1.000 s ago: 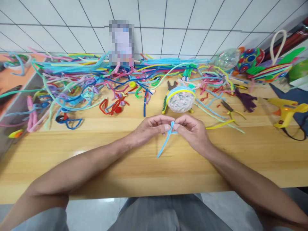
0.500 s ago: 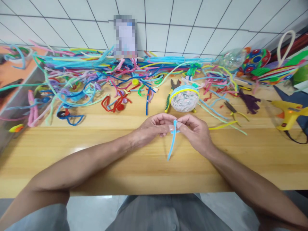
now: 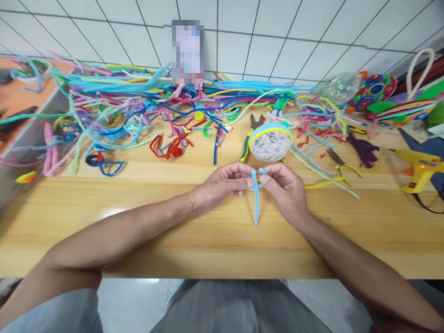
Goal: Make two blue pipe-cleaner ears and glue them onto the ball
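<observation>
Between my two hands is a light blue pipe cleaner [image 3: 256,206], one length of it hanging down above the wooden table. My left hand [image 3: 231,181] pinches it between thumb and fingers. My right hand [image 3: 285,187] is also closed on the pipe cleaner, and a short blue end pokes up over its thumb. A small crosswise blue piece runs between the fingertips, partly hidden by them. Just beyond my hands sits a clear dome [image 3: 270,145] with a yellow and blue pipe cleaner rim. Green-handled pliers [image 3: 246,145] lie partly behind it.
Tangled pipe cleaners [image 3: 138,104] spread along the back by the tiled wall, where a blurred phone-like object [image 3: 188,51] stands. To the right lie small yellow pliers [image 3: 342,162], a yellow glue gun [image 3: 418,164] and colourful decorated pieces [image 3: 374,90]. A grey bin [image 3: 34,138] borders the left.
My fingertips have moved slightly apart, and a short blue end now shows above my right thumb. The hanging length has swung from slanting left to nearly straight down. The view has shifted slightly.
</observation>
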The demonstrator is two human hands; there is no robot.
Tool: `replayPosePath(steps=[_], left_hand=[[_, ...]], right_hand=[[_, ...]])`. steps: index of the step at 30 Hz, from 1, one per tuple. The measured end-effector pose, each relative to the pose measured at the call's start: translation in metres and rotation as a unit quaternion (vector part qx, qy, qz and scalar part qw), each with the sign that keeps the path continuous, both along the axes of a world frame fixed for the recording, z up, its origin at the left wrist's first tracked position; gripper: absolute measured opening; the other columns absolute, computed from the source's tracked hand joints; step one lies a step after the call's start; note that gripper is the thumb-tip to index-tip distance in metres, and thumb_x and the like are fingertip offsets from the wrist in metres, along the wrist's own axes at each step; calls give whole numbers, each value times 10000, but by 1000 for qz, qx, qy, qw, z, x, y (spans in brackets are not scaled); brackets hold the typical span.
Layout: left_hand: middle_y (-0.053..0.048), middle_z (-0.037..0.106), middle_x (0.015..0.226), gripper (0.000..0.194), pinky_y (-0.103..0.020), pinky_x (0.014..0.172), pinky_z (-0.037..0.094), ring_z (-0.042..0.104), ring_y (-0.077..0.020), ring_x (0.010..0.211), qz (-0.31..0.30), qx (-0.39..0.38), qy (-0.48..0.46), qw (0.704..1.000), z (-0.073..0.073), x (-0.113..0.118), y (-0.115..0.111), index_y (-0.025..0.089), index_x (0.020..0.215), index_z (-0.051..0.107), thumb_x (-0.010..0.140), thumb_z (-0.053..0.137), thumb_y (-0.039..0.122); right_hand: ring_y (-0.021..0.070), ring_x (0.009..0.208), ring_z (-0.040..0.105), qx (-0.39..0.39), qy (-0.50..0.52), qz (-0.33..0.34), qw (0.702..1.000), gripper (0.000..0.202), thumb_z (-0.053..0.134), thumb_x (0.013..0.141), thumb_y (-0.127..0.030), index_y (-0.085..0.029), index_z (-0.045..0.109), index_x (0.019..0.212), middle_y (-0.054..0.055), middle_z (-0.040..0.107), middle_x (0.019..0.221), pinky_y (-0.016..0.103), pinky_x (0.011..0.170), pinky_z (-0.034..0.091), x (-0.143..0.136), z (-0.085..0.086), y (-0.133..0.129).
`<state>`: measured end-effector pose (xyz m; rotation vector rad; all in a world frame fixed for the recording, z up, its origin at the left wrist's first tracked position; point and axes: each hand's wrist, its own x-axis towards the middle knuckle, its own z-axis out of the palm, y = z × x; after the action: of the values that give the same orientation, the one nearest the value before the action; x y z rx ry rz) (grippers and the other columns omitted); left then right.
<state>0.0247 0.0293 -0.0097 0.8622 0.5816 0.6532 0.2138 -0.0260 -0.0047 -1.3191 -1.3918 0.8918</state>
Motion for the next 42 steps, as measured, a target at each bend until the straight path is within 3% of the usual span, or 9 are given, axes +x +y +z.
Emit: replayPosePath(steps=[4, 7, 9, 12, 18, 34, 38, 42], left_hand=[[9, 691, 748, 342, -207, 550, 407, 530, -51, 557, 23, 1, 20, 1000, 0, 0, -1, 154, 878, 739, 705, 943, 368], [24, 649, 716, 325, -209, 564, 412, 536, -56, 569, 30, 6, 29, 999, -1, 0, -1, 153, 861, 717, 723, 925, 362], [27, 642, 709, 337, -214, 573, 419, 544, -62, 577, 28, 19, 32, 999, -2, 0, -2, 150, 859, 700, 733, 917, 375], [29, 643, 710, 374, -218, 580, 427, 555, -66, 582, 22, 43, 36, 998, -2, 0, -3, 148, 853, 673, 744, 914, 412], [36, 634, 708, 405, -218, 586, 436, 553, -67, 584, 13, 76, 45, 996, -1, -1, 0, 153, 878, 661, 742, 913, 440], [49, 604, 718, 460, -231, 571, 318, 463, -62, 600, -12, 62, 53, 997, -1, 1, -5, 165, 864, 662, 678, 945, 476], [58, 577, 673, 437, -230, 557, 305, 428, -60, 574, -10, 68, 64, 996, -2, 1, -7, 169, 854, 649, 720, 906, 496], [69, 533, 636, 389, -230, 550, 304, 408, -62, 560, -22, 76, 84, 993, 1, 1, -7, 169, 819, 625, 742, 845, 480]], right_hand=[[283, 1125, 666, 135, -125, -44, 982, 366, 813, 845, -349, -274, 648, 1163, 92, 710, 1195, 479, 989, 545, -3, 4, -3], [306, 1115, 652, 209, -237, -47, 947, 255, 809, 838, -298, -276, 667, 1048, 99, 690, 1133, 499, 988, 521, -4, 6, -5], [268, 953, 661, 201, -267, -14, 942, 110, 749, 876, -255, -268, 654, 931, 66, 679, 959, 443, 860, 528, -4, 6, -5], [215, 767, 623, 164, -260, 17, 951, 132, 691, 896, -219, -259, 603, 806, 20, 633, 777, 377, 715, 484, -6, 5, -5], [154, 640, 579, 71, -176, 14, 982, 178, 658, 903, -232, -247, 597, 736, -24, 638, 680, 315, 636, 456, -7, 11, -4], [137, 613, 556, 46, -140, -20, 989, 173, 643, 892, -232, -238, 629, 720, -32, 643, 648, 291, 608, 442, -9, 12, -6], [134, 616, 546, 40, -129, -28, 990, 190, 642, 904, -244, -237, 608, 718, -36, 612, 638, 287, 611, 442, -9, 12, -7], [142, 661, 600, 60, -140, -9, 988, 115, 637, 916, -230, -236, 651, 802, -23, 675, 709, 290, 645, 479, -9, 12, -7]])
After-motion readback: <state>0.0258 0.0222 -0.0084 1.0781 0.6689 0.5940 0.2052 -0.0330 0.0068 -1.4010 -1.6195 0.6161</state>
